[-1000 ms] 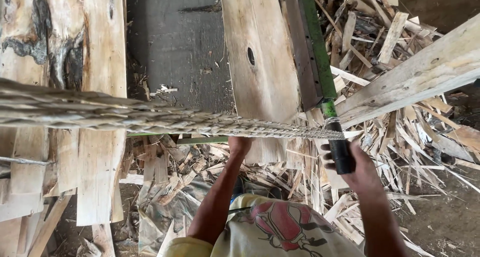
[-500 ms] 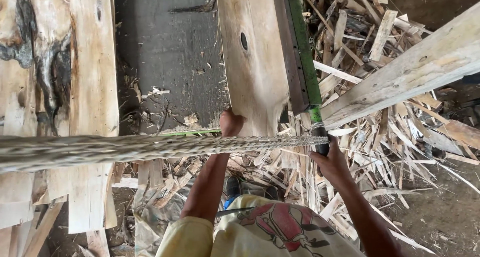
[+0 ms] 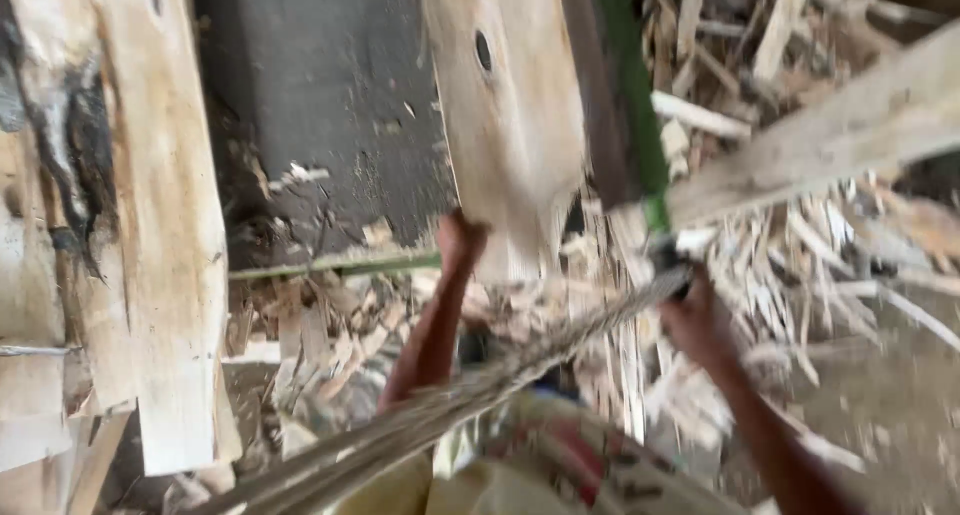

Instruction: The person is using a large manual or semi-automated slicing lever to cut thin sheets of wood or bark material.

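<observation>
The view is blurred by motion. My left hand [image 3: 460, 241] grips the near end of a pale plank [image 3: 505, 125] that has a dark knot hole and runs away from me. My right hand [image 3: 697, 322] is closed around the dark handle of a long toothed saw blade [image 3: 470, 395]. The blade slants from that handle down to the lower left, crossing in front of my left forearm. A dark beam with a green strip [image 3: 628, 105] lies along the plank's right side and ends just above my right hand.
Wide rough boards [image 3: 150, 225] lie at the left, beside a dark grey slab [image 3: 320, 105]. A thick pale beam [image 3: 830, 135] crosses the upper right. Several wood offcuts and splinters [image 3: 800, 275] cover the ground. A thin green rod [image 3: 330, 265] lies level near my left hand.
The saw blade, level across the view before, now slants down to the lower left. My right hand has stayed on the handle and my left hand on the plank's end.
</observation>
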